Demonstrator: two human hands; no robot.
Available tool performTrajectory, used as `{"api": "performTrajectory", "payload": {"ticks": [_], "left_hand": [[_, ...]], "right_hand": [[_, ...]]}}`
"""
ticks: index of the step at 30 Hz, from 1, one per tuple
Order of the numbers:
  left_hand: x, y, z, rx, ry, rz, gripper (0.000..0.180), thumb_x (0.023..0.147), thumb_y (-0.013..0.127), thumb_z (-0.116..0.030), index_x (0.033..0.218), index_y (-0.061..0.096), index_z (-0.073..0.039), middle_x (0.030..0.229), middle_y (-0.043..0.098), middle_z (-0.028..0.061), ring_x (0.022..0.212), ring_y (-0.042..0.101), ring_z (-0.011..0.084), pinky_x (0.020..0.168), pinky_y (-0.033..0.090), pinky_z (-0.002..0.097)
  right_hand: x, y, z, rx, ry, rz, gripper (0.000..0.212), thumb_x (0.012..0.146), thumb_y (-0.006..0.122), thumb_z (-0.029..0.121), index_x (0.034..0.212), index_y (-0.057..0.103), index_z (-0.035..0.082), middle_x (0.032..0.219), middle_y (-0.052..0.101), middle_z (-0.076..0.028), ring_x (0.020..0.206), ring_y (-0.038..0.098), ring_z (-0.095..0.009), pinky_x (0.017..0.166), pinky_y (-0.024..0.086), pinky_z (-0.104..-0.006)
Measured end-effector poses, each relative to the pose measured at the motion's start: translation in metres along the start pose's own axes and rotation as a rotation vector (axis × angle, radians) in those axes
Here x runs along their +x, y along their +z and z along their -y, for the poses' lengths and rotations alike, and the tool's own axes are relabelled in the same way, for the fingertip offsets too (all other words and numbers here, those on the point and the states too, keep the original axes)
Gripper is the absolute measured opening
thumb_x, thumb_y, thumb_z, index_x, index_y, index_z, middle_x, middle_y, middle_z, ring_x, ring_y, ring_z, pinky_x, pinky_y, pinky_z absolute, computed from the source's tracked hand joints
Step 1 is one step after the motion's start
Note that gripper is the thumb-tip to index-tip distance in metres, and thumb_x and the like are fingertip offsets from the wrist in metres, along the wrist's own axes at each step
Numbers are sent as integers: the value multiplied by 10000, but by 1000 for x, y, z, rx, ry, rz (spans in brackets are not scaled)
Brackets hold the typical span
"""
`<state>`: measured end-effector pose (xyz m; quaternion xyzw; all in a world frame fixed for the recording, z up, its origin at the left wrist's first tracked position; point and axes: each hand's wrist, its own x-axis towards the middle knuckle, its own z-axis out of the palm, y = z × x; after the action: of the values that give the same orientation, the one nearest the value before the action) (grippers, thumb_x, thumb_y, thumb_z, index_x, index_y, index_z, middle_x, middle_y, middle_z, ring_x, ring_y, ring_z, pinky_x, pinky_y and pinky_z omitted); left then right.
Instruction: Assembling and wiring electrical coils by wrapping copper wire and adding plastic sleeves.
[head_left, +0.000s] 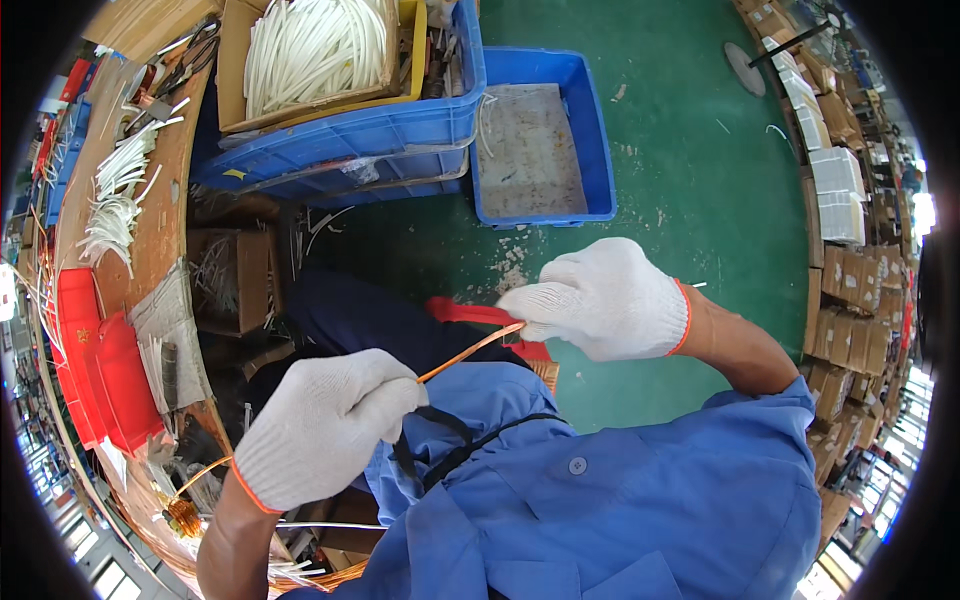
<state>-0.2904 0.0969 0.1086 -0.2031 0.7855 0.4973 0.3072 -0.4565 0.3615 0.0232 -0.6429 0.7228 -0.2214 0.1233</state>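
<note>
A copper-coloured wire (468, 354) stretches at a slant between my two gloved hands, in front of my blue jacket. My left hand (335, 425), in a white knit glove, is closed around the wire's lower left part. Higher and to the right, my right hand (605, 300) in a matching glove pinches the wire between thumb and fingers. The inside of both grips is hidden. On the bench by my left wrist lies a small copper wire coil (183, 518), with a strand rising from it toward that wrist.
The wooden bench (165, 215) at left carries white tubing pieces (115, 200), a red cloth or bag (100, 360) and tools. Ahead, stacked blue crates (400, 140) bear a cardboard box of white tubes (320, 55). A blue tub (598, 150) stands on the green floor; cartons (850, 335) line the right.
</note>
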Motion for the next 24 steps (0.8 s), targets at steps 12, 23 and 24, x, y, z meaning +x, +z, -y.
{"api": "performTrajectory", "payload": {"ticks": [12, 23, 24], "left_hand": [[11, 30, 30, 188, 388, -196, 105, 1016, 718, -95, 1001, 748, 4, 777, 725, 203, 680, 748, 378, 616, 567, 416], [12, 36, 43, 173, 380, -194, 153, 1014, 710, -106, 1004, 781, 28, 833, 754, 191, 692, 765, 332, 641, 570, 377], [12, 36, 43, 169, 376, -190, 152, 1014, 710, -107, 1002, 779, 28, 834, 752, 192, 692, 764, 336, 640, 570, 377]], "right_hand": [[8, 28, 29, 264, 371, -210, 792, 903, 925, 266, 1585, 581, 60, 954, 787, -72, 799, 778, -280, 714, 612, -380], [9, 55, 10, 273, -80, -205, 724, 953, 812, 60, 1622, 535, 37, 1110, 821, -93, 889, 772, -303, 775, 629, -400], [10, 53, 10, 318, -89, -173, 728, 943, 809, 16, 1617, 534, 31, 1157, 830, -88, 941, 791, -298, 816, 641, -392]]}}
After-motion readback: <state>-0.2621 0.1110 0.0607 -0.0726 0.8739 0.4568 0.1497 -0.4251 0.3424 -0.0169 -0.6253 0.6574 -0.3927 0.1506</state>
